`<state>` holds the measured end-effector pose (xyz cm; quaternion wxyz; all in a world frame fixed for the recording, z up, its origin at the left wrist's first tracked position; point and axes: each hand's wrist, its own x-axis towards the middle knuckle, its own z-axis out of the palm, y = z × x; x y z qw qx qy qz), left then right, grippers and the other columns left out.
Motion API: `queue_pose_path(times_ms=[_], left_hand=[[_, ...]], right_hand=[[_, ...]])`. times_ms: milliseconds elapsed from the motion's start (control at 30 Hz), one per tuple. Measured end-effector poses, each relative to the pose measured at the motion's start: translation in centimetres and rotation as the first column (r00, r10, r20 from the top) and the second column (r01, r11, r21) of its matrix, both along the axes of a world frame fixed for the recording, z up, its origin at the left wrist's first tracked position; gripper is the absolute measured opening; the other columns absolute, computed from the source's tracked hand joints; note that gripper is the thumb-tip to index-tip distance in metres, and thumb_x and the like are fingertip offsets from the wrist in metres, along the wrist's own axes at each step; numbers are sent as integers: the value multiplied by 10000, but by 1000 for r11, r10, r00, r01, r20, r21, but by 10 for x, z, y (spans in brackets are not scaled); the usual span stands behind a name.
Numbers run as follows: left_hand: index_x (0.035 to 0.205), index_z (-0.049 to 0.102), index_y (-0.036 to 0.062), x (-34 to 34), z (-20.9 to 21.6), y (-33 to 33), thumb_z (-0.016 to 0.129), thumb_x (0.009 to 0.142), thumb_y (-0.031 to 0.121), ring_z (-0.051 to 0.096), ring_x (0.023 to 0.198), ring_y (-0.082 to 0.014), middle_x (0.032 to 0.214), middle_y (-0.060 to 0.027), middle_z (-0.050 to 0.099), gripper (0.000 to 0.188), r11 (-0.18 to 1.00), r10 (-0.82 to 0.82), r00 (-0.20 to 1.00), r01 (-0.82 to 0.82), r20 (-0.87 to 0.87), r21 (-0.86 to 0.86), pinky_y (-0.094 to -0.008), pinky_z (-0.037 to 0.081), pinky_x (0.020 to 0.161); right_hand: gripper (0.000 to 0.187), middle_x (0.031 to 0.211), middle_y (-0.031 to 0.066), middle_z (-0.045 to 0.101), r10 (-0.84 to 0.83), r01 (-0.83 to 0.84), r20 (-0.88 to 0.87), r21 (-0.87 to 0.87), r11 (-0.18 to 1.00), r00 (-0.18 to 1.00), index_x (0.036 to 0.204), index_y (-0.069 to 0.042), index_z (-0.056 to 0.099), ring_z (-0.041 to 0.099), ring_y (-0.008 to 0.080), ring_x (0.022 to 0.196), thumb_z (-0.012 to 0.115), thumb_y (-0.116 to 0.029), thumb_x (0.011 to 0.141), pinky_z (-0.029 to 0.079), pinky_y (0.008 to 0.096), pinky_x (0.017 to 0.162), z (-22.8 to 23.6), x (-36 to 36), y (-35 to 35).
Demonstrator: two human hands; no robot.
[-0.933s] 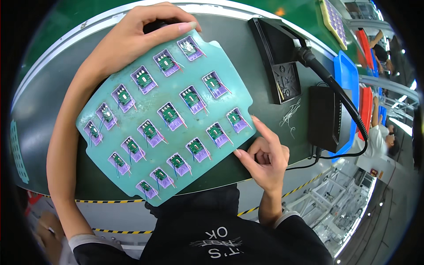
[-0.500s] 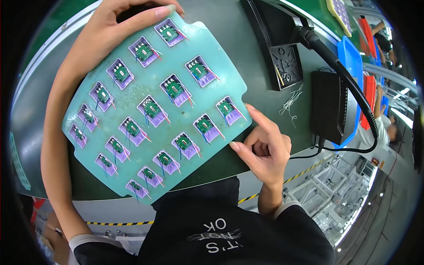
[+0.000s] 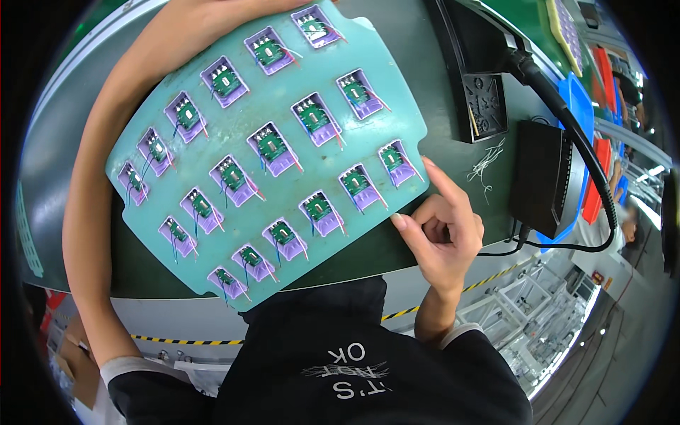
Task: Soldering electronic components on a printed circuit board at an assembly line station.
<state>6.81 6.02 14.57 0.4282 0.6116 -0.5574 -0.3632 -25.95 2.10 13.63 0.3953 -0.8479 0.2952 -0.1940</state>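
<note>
A pale green tray [image 3: 230, 124] is tilted at an angle over the dark table. Rows of small purple housings [image 3: 327, 137] are set in it, each with a green circuit board [image 3: 271, 144] and thin red, blue and white wires. My left arm reaches around the tray's left side. At the far edge my left hand [image 3: 227, 13] grips the tray, its fingers mostly cut off by the frame. With thumb and forefinger at the right near corner, my right hand [image 3: 450, 230] holds the same tray, its other fingers curled in.
Right of the tray stands a black holder [image 3: 484, 106] with a thick black hose [image 3: 567, 117]. Beside it are a loose bundle of white wires [image 3: 486, 161], a black box [image 3: 540, 177] and a blue bin [image 3: 577, 106]. The dark table [image 3: 142, 273] ends near my body. Other people are at the far right.
The tray has shifted right and a little farther away, with both hands still on it. My left hand has slid partly out of the frame. The view has also moved slightly.
</note>
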Motion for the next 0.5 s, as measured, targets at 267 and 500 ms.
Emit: queue_pose_path(times_ms=[267, 500], left_hand=[[1081, 700, 5, 8, -10, 4, 641, 961, 184, 614, 933, -100, 1001, -48, 692, 223, 1000, -2, 998, 1, -57, -22, -262, 483, 847], [1084, 691, -5, 17, -17, 8, 634, 970, 200, 611, 926, -95, 991, -42, 690, 242, 992, -73, 995, 65, -75, -109, -261, 484, 845]], right_hand=[[661, 513, -50, 463, -5, 5, 18, 17, 1000, 1000, 1301, 54, 582, 303, 0, 448, 824, 47, 686, 175, 191, 443, -2, 1, 4], [649, 528, -68, 473, -41, 40, 24, 44, 998, 999, 1314, 48, 578, 288, -17, 467, 806, 49, 707, 165, 180, 455, -5, 0, 6]])
